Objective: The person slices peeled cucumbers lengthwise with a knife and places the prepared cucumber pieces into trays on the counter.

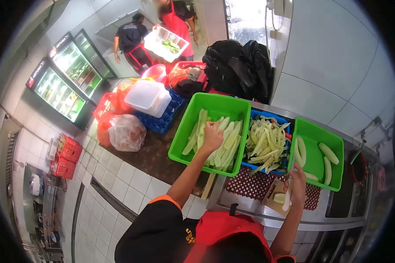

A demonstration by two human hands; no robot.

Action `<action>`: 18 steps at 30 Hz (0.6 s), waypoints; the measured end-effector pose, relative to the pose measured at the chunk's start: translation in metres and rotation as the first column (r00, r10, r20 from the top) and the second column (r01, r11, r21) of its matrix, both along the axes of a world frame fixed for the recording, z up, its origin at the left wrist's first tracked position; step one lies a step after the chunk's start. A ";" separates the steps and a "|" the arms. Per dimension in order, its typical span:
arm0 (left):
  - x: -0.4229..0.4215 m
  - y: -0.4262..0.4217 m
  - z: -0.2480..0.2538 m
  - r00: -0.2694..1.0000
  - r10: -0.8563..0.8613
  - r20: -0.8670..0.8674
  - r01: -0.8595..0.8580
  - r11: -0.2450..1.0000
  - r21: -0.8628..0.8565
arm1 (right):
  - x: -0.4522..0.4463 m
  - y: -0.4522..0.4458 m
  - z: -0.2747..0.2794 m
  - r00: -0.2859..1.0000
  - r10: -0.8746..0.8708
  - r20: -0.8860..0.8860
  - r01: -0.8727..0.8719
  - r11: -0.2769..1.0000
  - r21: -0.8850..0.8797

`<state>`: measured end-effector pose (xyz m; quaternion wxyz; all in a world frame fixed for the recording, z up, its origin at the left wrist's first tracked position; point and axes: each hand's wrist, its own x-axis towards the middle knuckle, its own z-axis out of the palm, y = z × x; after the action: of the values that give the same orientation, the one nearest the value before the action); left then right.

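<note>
My left hand (213, 135) reaches into a large green tub (174, 153), its fingers curled on the peeled cucumber strips (228, 142) lying there. My right hand (297, 179) is closed round what looks like a knife with a white handle (287, 200); its blade is mostly hidden. Below that hand, a cut cucumber piece (278, 198) lies on a small cutting board (270, 202). Between the hands, a blue crate (249, 165) is heaped with pale green peelings (267, 140). A second green tub (314, 131) on the right holds several peeled whole cucumbers (328, 153).
Dark red perforated mats (245, 180) lie on the steel counter. To the left are stacked white containers (148, 97), a blue tray (173, 105) and a filled plastic bag (126, 133). Black bags (237, 65) stand behind. Two people are at the back, one holding a white basket (164, 44).
</note>
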<state>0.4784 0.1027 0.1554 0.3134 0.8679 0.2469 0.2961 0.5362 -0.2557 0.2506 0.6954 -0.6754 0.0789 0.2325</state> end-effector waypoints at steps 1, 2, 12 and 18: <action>0.002 0.000 -0.003 0.995 0.098 -0.011 -0.093 0.974 0.207 | 0.002 0.000 0.002 0.998 -0.014 0.065 0.018 0.998 -0.065; 0.005 -0.003 0.002 0.996 0.089 -0.002 -0.086 0.973 0.215 | 0.004 -0.001 0.003 0.997 -0.024 0.072 0.028 0.998 -0.055; 0.025 -0.255 -0.010 0.406 -0.909 0.096 0.854 0.340 -0.394 | -0.060 -0.143 0.043 0.959 -0.254 0.125 0.243 0.965 0.097; 0.017 -0.357 -0.073 0.262 -0.909 -0.323 0.907 0.346 -0.239 | -0.175 -0.265 -0.016 0.648 -0.713 0.268 0.749 0.533 -0.393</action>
<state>0.4950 -0.2543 0.0828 0.3699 0.8904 -0.2350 -0.1227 0.3608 -0.5212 0.2346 0.5445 -0.7352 0.3818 -0.1314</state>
